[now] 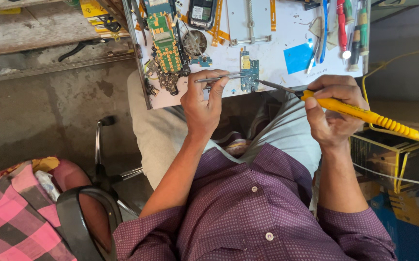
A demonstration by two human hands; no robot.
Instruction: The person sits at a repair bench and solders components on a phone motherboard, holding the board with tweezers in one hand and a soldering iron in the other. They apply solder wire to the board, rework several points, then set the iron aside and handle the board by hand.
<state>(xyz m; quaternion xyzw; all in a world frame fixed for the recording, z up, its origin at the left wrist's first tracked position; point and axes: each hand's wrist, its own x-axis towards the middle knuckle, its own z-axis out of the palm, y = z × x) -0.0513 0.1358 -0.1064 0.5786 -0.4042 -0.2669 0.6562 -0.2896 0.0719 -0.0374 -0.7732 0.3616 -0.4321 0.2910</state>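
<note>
A small blue circuit board (249, 72) lies near the front edge of a white worktop (277, 34). My left hand (203, 101) pinches metal tweezers (219, 77) whose tips reach the board's left side. My right hand (332, 108) grips a yellow soldering iron (364, 115); its dark tip (272, 86) touches the board's lower right corner. The iron's yellow cord runs off to the right.
A larger green circuit board (166, 41), loose phone parts, a phone (200, 12), orange flex cables, a blue square (298, 57) and screwdrivers (349, 29) crowd the worktop. A chair frame (100, 159) and pink checked cloth (11, 217) sit at left. A cardboard box (397, 164) stands at right.
</note>
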